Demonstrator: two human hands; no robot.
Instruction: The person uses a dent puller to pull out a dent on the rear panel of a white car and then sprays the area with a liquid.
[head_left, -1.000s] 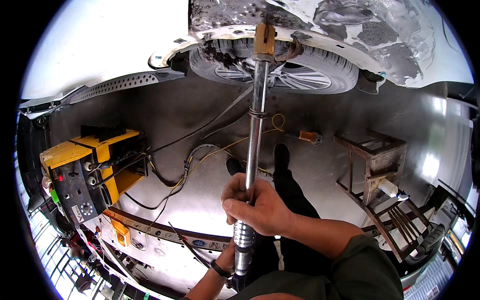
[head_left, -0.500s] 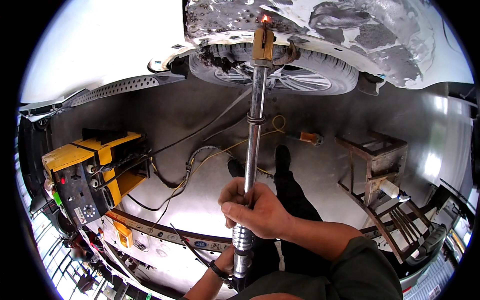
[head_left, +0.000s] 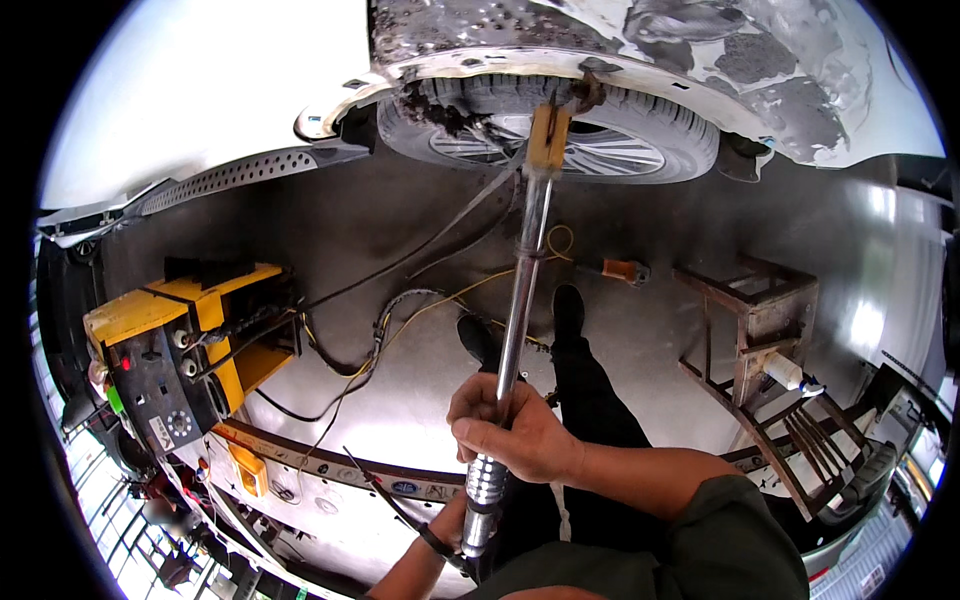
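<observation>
My right hand [head_left: 514, 428] is closed around the chrome shaft of a slide-hammer dent puller [head_left: 524, 290], just above its ribbed sliding weight [head_left: 487, 480]. The puller's brass-coloured head [head_left: 548, 138] is apart from the body panel, in front of the wheel as I see it. My left hand [head_left: 452, 522], with a dark band at the wrist, is beside the tool's lower end; its fingers are hidden behind the tool. Beyond the head lies the bare metal panel [head_left: 480, 25] above the wheel arch, dotted with many small marks.
A wheel [head_left: 640, 150] sits under the arch. At left stands a yellow and black machine [head_left: 150, 310] with cables [head_left: 375, 345] across the floor. An orange power tool [head_left: 625, 272] lies on the floor, left of a worn stool-like frame [head_left: 765, 325]. A white panel [head_left: 330, 505] lies behind me.
The puller's head has come off the panel, moving toward me and slightly right. The orange glow at its tip is gone. My right hand has shifted slightly down and right with the shaft.
</observation>
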